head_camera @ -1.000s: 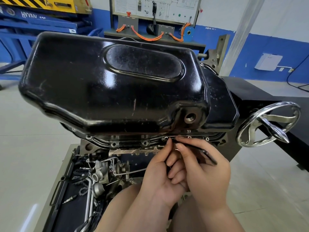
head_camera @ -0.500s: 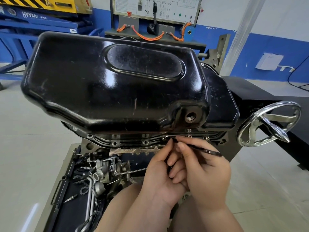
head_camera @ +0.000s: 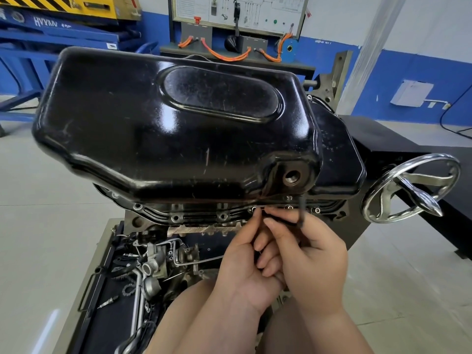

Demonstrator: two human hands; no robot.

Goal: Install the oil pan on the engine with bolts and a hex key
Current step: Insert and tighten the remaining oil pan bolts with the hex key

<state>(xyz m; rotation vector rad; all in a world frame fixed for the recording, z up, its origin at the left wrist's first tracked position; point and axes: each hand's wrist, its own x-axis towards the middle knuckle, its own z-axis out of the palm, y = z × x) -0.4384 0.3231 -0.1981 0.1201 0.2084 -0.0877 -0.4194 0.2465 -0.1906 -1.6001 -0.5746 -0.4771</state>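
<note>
Oil pan: a glossy black pressed-steel oil pan (head_camera: 178,123), finely scratched, with rounded corners and a raised oval panel. It sits upturned on the grey cast-metal engine (head_camera: 204,227), with its flange against the block.
Flange: a thin ribbed rim runs along the near edge, with small silver socket-head bolts (head_camera: 223,216) in a row. The pan wall overhangs them closely.
Drain hole: a round threaded drain hole (head_camera: 291,177) at the pan's near right corner.
Hex key: a slim black L-shaped steel hex key (head_camera: 301,215). One arm lies along the flange; the other stands upright just beside a bolt.
Right hand: my right hand (head_camera: 306,256) pinches the key's lying arm, fingers curled round it.
Left hand: my left hand (head_camera: 245,264) stretches its forefinger up to the key's near end at the flange. I cannot tell whether it grips.
Room: a chrome handwheel (head_camera: 411,187) stands well apart on the right, and pale tiled floor (head_camera: 38,226) lies to the left. A black tray (head_camera: 112,323) of loose metal parts lies below.
</note>
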